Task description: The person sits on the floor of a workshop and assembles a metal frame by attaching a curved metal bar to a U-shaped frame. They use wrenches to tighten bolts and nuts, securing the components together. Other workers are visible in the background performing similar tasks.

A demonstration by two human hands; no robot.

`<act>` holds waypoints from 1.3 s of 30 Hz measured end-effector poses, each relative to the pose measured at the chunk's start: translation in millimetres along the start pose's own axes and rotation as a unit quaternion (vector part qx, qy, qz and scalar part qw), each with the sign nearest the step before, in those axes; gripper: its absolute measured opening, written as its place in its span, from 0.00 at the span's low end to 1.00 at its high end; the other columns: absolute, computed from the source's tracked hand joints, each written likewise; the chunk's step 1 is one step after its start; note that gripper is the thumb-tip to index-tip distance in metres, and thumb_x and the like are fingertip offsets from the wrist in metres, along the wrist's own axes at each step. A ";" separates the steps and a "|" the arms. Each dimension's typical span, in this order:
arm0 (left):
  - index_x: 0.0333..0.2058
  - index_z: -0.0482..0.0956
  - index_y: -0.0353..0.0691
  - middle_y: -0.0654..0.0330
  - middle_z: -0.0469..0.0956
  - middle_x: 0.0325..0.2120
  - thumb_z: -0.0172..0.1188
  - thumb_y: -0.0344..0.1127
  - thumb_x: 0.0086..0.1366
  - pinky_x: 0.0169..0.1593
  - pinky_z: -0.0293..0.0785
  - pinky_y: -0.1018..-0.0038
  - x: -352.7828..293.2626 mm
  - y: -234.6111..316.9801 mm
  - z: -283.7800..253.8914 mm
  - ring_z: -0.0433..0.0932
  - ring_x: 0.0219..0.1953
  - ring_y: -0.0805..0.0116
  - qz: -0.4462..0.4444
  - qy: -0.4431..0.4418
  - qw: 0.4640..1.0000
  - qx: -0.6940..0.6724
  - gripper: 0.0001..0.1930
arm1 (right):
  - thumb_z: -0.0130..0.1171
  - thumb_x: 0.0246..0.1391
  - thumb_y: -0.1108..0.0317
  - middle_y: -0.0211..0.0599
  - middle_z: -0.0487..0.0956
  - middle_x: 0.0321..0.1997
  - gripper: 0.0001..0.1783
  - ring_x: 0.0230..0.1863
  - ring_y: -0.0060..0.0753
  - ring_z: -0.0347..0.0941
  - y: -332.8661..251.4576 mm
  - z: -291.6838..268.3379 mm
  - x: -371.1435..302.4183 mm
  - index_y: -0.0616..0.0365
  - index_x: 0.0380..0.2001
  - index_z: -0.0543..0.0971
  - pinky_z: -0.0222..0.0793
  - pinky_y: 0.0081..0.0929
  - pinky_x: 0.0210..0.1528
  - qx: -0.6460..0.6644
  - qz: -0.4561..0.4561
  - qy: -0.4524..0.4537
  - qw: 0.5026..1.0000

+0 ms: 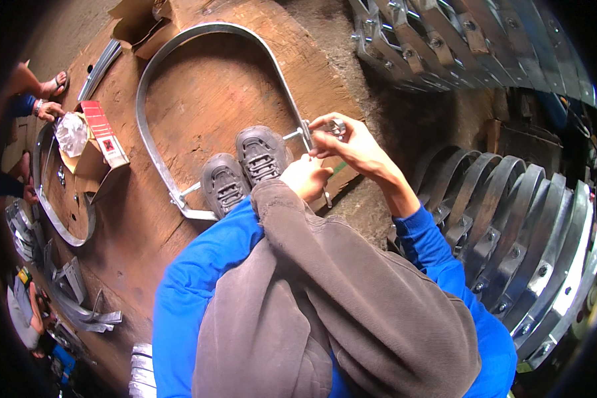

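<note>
At the metal hoop's right end, a worker's right hand curled around a shiny metal piece; what the left hand gripped, I couldn't tell

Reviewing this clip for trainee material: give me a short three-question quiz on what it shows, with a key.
1. Multiple choice: where are the dark shoes?
A) inside the cardboard box
B) between the two sides of the U-shaped metal band
C) on top of the stacked bands

2. True or false: the left hand and the right hand are both at the band end on the picture's left.

3. Fill in: the sleeves of the person wearing the camera are ____ in colour.

Key: 1. B; 2. False, both are at the end on the picture's right; 3. blue.
</note>
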State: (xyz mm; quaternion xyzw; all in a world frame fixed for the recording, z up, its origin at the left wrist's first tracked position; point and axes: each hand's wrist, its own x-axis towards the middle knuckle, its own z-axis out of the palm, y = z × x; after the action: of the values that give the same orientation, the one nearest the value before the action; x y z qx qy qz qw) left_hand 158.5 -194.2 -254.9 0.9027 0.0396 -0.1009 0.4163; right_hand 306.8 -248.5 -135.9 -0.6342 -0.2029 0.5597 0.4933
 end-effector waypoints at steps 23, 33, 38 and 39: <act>0.41 0.74 0.46 0.57 0.73 0.36 0.54 0.34 0.59 0.41 0.77 0.64 -5.2 18.7 -39.3 0.74 0.43 0.57 0.065 -0.020 0.993 0.096 0.11 | 0.51 0.64 0.54 0.16 0.65 0.18 0.16 0.15 0.12 0.60 37.1 -99.8 157.6 0.55 0.30 0.76 0.53 0.18 0.17 -0.066 -0.165 0.156 0.972; 0.43 0.77 0.48 0.54 0.79 0.35 0.55 0.43 0.60 0.44 0.76 0.60 -18.9 -1.7 -33.2 0.79 0.44 0.52 0.176 -0.047 0.978 0.100 0.14 | 0.40 0.70 0.54 0.23 0.64 0.21 0.20 0.16 0.18 0.65 29.2 -46.6 -15.5 0.54 0.26 0.66 0.62 0.17 0.17 -0.078 -0.200 0.269 0.939; 0.47 0.74 0.49 0.53 0.78 0.30 0.52 0.32 0.65 0.40 0.75 0.65 -45.9 16.7 -131.8 0.80 0.38 0.55 -0.044 0.121 0.980 -0.154 0.12 | 0.41 0.69 0.51 0.26 0.62 0.19 0.22 0.16 0.22 0.65 35.4 -47.2 -36.5 0.54 0.24 0.64 0.64 0.20 0.17 -0.037 -0.225 0.337 0.914; 0.47 0.74 0.46 0.55 0.77 0.28 0.51 0.31 0.66 0.38 0.73 0.67 -53.6 -1.1 -140.5 0.78 0.35 0.59 -0.022 0.263 0.935 -0.236 0.11 | 0.42 0.69 0.52 0.25 0.62 0.18 0.22 0.15 0.21 0.65 25.1 -40.8 -34.5 0.55 0.25 0.67 0.63 0.19 0.17 -0.040 -0.241 0.338 0.909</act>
State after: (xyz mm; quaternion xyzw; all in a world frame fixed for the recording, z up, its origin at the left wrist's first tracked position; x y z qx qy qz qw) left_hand 126.9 -86.1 -155.3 0.7719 0.1898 0.1432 0.5896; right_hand 326.4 -303.5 -144.4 -0.7364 -0.1927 0.1673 0.6266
